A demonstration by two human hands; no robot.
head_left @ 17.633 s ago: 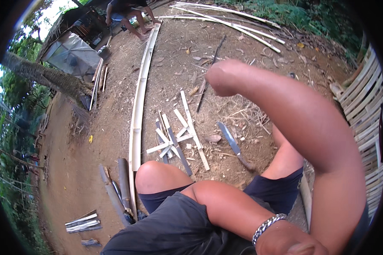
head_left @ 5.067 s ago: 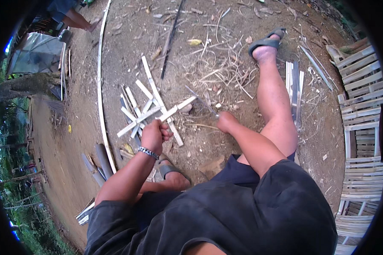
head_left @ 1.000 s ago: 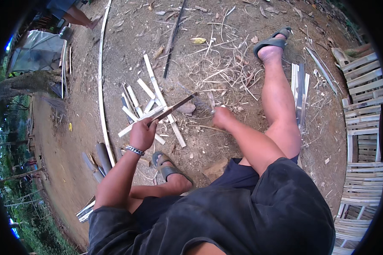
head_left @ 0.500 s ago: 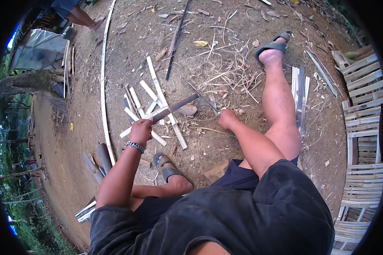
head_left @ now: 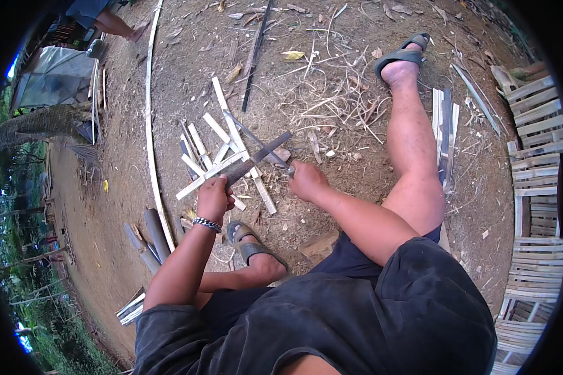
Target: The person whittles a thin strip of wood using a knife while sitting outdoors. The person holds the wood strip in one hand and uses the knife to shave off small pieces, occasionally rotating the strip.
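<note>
My left hand [head_left: 213, 200], with a chain bracelet at the wrist, is closed around the near end of a dark brown bamboo strip [head_left: 278, 143]. The strip points away to the upper right. A knife [head_left: 249, 136] is gripped by the handle in my right hand [head_left: 308, 181]. Its long narrow blade slants up and left, crossing the strip; whether the two touch I cannot tell. Beneath them on the dirt lie several pale split bamboo pieces [head_left: 218, 127], some crossed over one another.
Curly shavings [head_left: 338, 103] litter the ground ahead. A long pale strip [head_left: 149, 119] runs along the left, near dark bamboo lengths [head_left: 156, 231]. More strips [head_left: 445, 134] lie beside my right leg. A slatted bamboo structure [head_left: 535, 162] stands at right. Another person's leg [head_left: 116, 25] shows far left.
My right hand has moved left with the knife, so its blade now crosses the strip instead of standing right of it. My left hand has shifted slightly.
</note>
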